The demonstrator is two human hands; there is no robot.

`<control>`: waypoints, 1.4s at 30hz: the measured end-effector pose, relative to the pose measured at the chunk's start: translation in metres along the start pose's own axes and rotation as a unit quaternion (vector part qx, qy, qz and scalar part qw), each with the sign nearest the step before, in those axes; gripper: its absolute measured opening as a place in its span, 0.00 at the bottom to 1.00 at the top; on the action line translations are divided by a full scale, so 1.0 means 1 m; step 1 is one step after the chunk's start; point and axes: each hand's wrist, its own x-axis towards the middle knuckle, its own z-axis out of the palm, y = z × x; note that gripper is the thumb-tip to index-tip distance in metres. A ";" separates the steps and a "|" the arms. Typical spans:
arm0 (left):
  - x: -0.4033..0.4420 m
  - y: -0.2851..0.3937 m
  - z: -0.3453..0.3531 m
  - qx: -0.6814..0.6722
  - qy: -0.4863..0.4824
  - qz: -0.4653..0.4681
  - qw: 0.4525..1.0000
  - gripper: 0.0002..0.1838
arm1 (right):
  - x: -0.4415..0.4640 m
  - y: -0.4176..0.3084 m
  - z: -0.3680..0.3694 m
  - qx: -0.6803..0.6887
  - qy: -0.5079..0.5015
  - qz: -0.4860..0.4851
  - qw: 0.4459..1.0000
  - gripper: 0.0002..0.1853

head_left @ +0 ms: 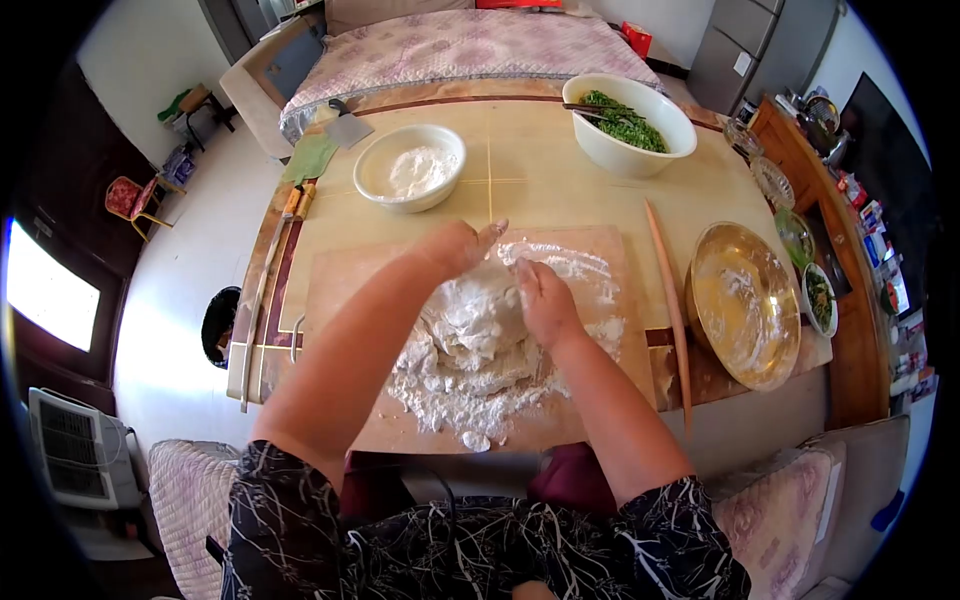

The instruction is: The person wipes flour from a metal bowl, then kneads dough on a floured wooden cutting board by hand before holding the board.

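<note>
A rough, floury mound of dough point(475, 320) lies on the wooden board point(350, 330) in front of me, with loose flour and crumbs around its base. At its far left side is my left hand point(460, 247), fingers stretched toward the right and dusted with flour. My right hand point(545, 300) is by the dough's right side, its fingers pointing up and away from me. Both hands look open, with a small gap between them over the far edge of the dough. Loose flour point(570, 262) is spread on the board beyond my right hand.
A white bowl of flour point(408, 190) stands at the back left, beside a scraper point(348, 131). At the back right is a bowl of chopped greens point(650, 160). A rolling pin point(668, 290) lies right of the board, near a flour-smeared metal basin point(745, 365).
</note>
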 end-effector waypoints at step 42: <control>-0.048 0.002 0.032 0.183 0.141 0.234 0.944 0.24 | -0.079 -0.045 -0.002 -0.244 0.033 -0.384 0.890 0.09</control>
